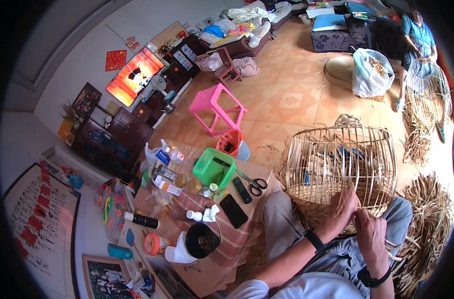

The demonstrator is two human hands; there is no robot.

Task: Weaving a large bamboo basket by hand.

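Note:
A round woven wicker cage frame (342, 167) rests on my lap, its thin upright ribs open and its lower band partly woven. My left hand (343, 205) presses against the lower rim of the frame, fingers curled on the ribs. My right hand (372, 230) sits just below and to the right, gripping a thin straw strand at the frame's bottom edge. Both wrists wear black bands.
A low table (239, 239) at my left carries a green basket (214, 168), scissors (252, 183), a remote, a phone (233, 211), bottles and a dark bowl. A pink stool (217, 107) stands on the tiled floor. Straw piles (429, 219) lie right. Another person (419, 47) works on a second frame.

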